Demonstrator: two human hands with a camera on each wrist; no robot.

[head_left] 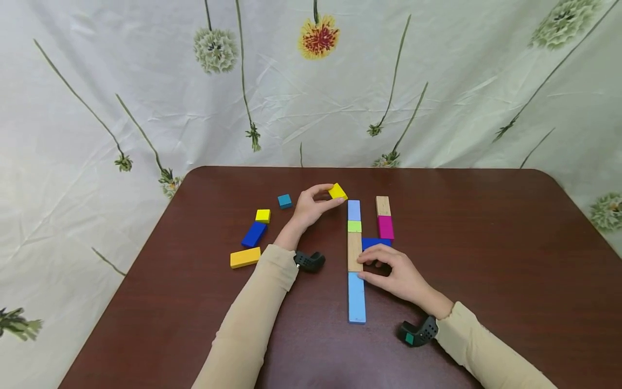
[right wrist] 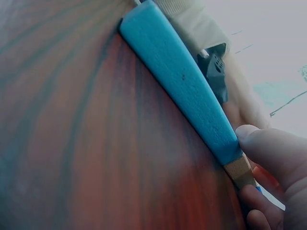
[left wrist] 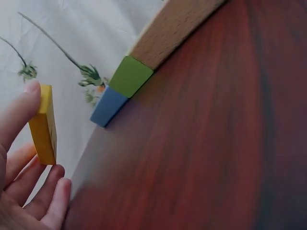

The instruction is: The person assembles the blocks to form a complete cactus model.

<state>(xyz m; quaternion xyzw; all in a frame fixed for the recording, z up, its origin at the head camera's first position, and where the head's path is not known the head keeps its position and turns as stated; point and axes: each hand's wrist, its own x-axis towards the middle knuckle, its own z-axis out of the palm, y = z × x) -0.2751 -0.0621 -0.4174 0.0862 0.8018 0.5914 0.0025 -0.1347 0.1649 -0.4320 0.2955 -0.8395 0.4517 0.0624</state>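
My left hand (head_left: pixel 311 208) pinches a small yellow block (head_left: pixel 337 191) between thumb and fingers, near the far end of a straight row of blocks. From far to near the row has a periwinkle block (head_left: pixel 353 209), a light green block (head_left: pixel 354 226), a plain wooden block (head_left: pixel 355 251) and a long light blue block (head_left: pixel 357 298). My right hand (head_left: pixel 396 275) is at the row's right side, fingertips by the wooden block and thumb at the light blue block's far end. Beyond that hand, a dark blue block (head_left: pixel 376 242) extends rightward from the row, partly hidden.
A magenta block (head_left: pixel 385 227) and a small wooden block (head_left: pixel 383 205) continue from the dark blue one. At left lie a teal block (head_left: pixel 284 201), a yellow cube (head_left: pixel 263 216), another dark blue block (head_left: pixel 254 234) and an orange-yellow block (head_left: pixel 245 257). A flowered cloth hangs behind the table (head_left: pixel 486 243).
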